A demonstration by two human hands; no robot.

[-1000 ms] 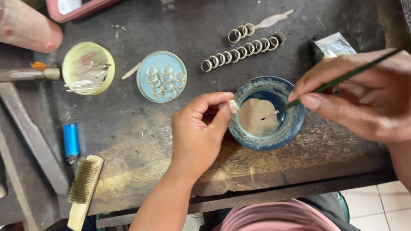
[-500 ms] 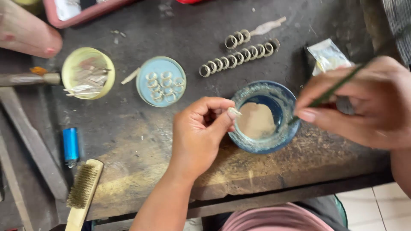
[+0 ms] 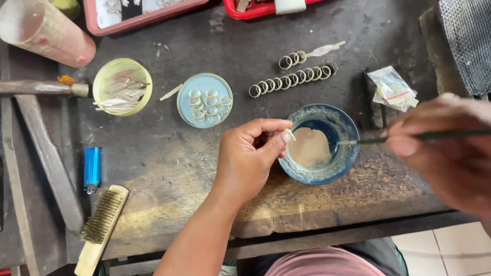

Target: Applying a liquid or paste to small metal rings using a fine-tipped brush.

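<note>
My left hand (image 3: 249,156) pinches a small pale piece (image 3: 290,135) between thumb and fingers, right at the left rim of a blue bowl (image 3: 341,162) that holds tan paste. At the right edge my right hand (image 3: 446,153), blurred, holds a thin green brush (image 3: 409,137) whose tip rests on the bowl's right rim. Beyond the bowl lie two rows of metal rings (image 3: 291,82). A light blue lid (image 3: 184,105) with several rings sits to the left, beside a yellow lid (image 3: 102,87) with metal strips.
A wire brush (image 3: 101,220) and a blue lighter (image 3: 92,167) lie at the left front. A pink cup (image 3: 43,30) lies on its side at the far left, trays (image 3: 148,18) at the back, a small plastic bag (image 3: 393,88) at the right.
My right hand has drawn back to the right, so the brush tip moved from the paste to the bowl's right rim. My left hand stays at the bowl's left rim.
</note>
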